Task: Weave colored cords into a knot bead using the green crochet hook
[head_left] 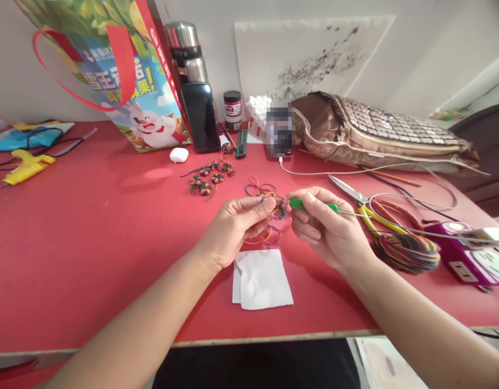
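Observation:
My left hand (241, 224) is closed in a pinch on a small multicoloured crocheted piece (280, 207) above the red table (91, 232). My right hand (328, 229) grips a green-handled crochet hook (314, 205), its tip at the piece. Rainbow thread (269, 233) loops down from the work between the two hands. Just below them lies a folded white paper (261, 280). A ball of rainbow thread (407, 252) rests beside my right wrist.
Several finished small rainbow pieces (211, 177) lie further back, near a white earbud case (179, 155). Scissors (371, 208), a purple power strip (472, 254), a phone on a cable (280, 132), a brown bag (379, 135), a printed shopping bag (123, 70) and a yellow glue gun (26, 166) surround the work.

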`<state>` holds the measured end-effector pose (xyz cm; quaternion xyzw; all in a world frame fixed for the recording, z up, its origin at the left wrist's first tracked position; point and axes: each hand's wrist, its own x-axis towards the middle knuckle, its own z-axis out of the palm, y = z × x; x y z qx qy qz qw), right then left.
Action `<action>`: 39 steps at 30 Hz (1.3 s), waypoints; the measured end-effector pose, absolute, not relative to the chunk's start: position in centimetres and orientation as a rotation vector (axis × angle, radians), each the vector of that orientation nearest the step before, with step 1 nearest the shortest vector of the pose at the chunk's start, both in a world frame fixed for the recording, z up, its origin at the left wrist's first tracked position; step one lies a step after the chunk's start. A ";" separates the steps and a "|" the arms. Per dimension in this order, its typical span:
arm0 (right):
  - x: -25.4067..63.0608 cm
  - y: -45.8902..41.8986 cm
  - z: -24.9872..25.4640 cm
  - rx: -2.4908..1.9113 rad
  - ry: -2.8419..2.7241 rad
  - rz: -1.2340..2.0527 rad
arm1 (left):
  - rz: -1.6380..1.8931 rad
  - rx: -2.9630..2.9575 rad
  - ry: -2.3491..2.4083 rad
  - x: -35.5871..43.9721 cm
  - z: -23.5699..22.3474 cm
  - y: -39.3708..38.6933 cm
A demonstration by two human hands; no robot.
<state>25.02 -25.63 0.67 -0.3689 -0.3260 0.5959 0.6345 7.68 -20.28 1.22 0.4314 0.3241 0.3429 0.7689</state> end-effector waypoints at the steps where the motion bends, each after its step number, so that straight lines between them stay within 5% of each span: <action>1: 25.0 -25.6 0.6 -0.847 -0.749 1.375 | 0.748 0.934 0.718 7.7 1.3 -20.2; 27: 25.2 -25.6 0.6 -0.951 -0.780 1.269 | 0.911 0.886 0.777 7.6 1.4 -19.6; 39: 25.2 -26.9 -0.4 -1.156 -1.234 0.793 | 0.974 0.970 0.895 7.5 1.1 -19.3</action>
